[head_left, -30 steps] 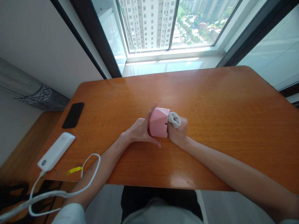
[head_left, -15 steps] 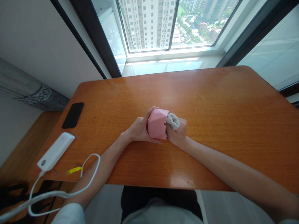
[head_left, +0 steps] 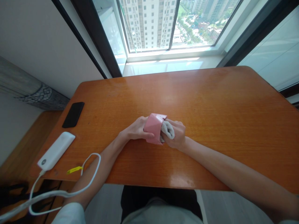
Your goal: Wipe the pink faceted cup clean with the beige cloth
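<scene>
- My left hand [head_left: 136, 130] is closed around the pink box [head_left: 153, 127], with the thumb along its near side and the fingers wrapped behind it.
- The pink box is tipped over on its side near the middle of the counter [head_left: 221, 124], between my two hands. I cannot tell whether it rests on the wood.
- My right hand [head_left: 177, 136] is curled tight around a grey cloth [head_left: 168, 129].
- The grey cloth is bunched up and pressed against the right end of the pink box, touching it.
- A black phone [head_left: 73, 114] lies flat near the counter's left edge, well apart from my hands.
- A white power bank [head_left: 56, 151] lies nearer to me on the same side. Its white cable [head_left: 93, 174] loops off the counter's front edge, and a yellow tag [head_left: 74, 170] lies just beside the loop.
</scene>
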`<state>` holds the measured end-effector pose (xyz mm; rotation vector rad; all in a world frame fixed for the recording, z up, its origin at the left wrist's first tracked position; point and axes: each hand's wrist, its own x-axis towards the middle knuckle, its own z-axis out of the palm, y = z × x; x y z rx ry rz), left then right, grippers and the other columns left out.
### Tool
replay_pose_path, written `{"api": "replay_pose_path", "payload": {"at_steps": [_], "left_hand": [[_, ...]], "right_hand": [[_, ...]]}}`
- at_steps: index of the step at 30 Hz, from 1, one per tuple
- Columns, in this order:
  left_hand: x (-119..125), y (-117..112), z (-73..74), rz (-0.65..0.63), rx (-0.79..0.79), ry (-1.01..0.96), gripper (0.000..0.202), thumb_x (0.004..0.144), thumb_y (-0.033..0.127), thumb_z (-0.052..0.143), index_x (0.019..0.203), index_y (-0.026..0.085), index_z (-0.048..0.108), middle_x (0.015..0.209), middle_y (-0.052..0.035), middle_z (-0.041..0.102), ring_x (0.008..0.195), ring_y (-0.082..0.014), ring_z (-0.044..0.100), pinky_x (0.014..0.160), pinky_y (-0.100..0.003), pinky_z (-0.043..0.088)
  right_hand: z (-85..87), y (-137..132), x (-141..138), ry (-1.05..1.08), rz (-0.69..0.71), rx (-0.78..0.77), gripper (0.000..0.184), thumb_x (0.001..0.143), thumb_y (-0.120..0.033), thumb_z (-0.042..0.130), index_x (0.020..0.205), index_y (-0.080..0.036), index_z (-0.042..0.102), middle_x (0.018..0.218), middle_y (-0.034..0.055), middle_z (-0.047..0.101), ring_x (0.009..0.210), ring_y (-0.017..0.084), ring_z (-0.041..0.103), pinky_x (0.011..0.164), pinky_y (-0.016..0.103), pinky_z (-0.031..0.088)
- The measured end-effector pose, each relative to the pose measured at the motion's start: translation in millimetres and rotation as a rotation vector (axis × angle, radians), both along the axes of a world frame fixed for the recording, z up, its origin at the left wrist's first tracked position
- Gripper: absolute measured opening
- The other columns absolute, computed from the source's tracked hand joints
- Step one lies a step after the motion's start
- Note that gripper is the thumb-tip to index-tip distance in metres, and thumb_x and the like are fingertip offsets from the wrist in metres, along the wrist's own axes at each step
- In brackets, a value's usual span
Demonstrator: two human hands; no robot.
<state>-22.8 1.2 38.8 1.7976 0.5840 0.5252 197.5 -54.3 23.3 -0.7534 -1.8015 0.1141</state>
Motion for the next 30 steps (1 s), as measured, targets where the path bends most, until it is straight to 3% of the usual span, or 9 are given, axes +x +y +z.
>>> {"api": "replay_pose_path", "payload": {"at_steps": [4,7,9,13,18,23,26,30], "left_hand": [[0,0,0.5,-0.023,0.002,-0.030,0.083,0.083,0.088,0.075,0.123,0.016,0.081,0.104,-0.0100,0.084,0.131,-0.0401,0.074,0.111,-0.038,0.058],[1,-1,-4.1,-0.004,0.026,-0.012,0.088,0.082,0.091,0.074,0.126,0.015,0.080,0.107,-0.0108,0.083,0.128,-0.0401,0.074,0.112,-0.040,0.058],[3,-2,-9.2,0.029,0.024,-0.034,0.098,0.079,0.094,0.075,0.137,0.015,0.077,0.121,-0.0135,0.082,0.125,-0.0400,0.075,0.113,-0.044,0.058],[6,-4,-18.4,0.112,-0.014,-0.152,0.134,0.068,0.094,0.085,0.174,0.023,0.044,0.146,-0.0172,0.074,0.129,-0.0402,0.074,0.118,-0.051,0.055],[8,-7,-18.9,0.162,0.029,-0.037,0.171,0.050,0.075,0.107,0.183,0.023,0.014,0.130,-0.0136,0.080,0.121,-0.0411,0.077,0.112,-0.050,0.060],[9,-10,-15.4,0.172,0.087,0.021,0.165,0.062,0.060,0.108,0.183,0.027,0.001,0.126,-0.0102,0.080,0.112,-0.0341,0.080,0.107,-0.046,0.062],[8,-11,-11.6,0.183,0.145,0.052,0.159,0.065,0.056,0.107,0.183,0.032,0.003,0.137,-0.0120,0.076,0.113,-0.0324,0.080,0.108,-0.046,0.062],[8,-12,-4.4,0.206,0.182,0.169,0.159,0.062,0.060,0.107,0.182,0.034,0.006,0.137,-0.0127,0.075,0.109,-0.0350,0.081,0.100,-0.047,0.063]], "right_hand": [[-0.1,-1,0,-0.035,-0.009,0.029,0.029,0.101,-0.024,0.058,0.072,-0.025,0.053,0.064,-0.0020,0.059,0.049,0.010,0.045,0.047,0.025,0.034],[1.6,0,0,-0.031,-0.016,0.005,0.029,0.100,-0.023,0.058,0.072,-0.025,0.052,0.063,-0.0017,0.058,0.050,0.010,0.045,0.048,0.026,0.033],[3.1,1,1,-0.002,-0.004,-0.022,0.030,0.099,-0.022,0.058,0.070,-0.024,0.051,0.063,-0.0021,0.057,0.050,0.010,0.044,0.047,0.026,0.032],[5.3,4,0,0.135,-0.002,-0.146,0.035,0.097,-0.019,0.060,0.065,-0.023,0.048,0.060,-0.0042,0.055,0.049,0.008,0.043,0.047,0.024,0.032],[3.1,8,-1,0.334,-0.051,-0.370,0.039,0.097,-0.020,0.065,0.060,-0.023,0.051,0.053,-0.0059,0.056,0.046,0.008,0.046,0.048,0.023,0.035],[-1.0,7,1,0.412,-0.042,-0.505,0.037,0.096,-0.029,0.068,0.062,-0.023,0.055,0.054,-0.0047,0.060,0.047,0.010,0.049,0.050,0.024,0.039],[-3.4,8,2,0.421,-0.051,-0.524,0.039,0.095,-0.034,0.071,0.061,-0.023,0.055,0.055,-0.0044,0.059,0.049,0.010,0.049,0.051,0.025,0.039],[-5.2,8,2,0.439,-0.056,-0.565,0.039,0.095,-0.037,0.072,0.063,-0.022,0.056,0.057,-0.0040,0.058,0.052,0.011,0.049,0.053,0.026,0.040]]}}
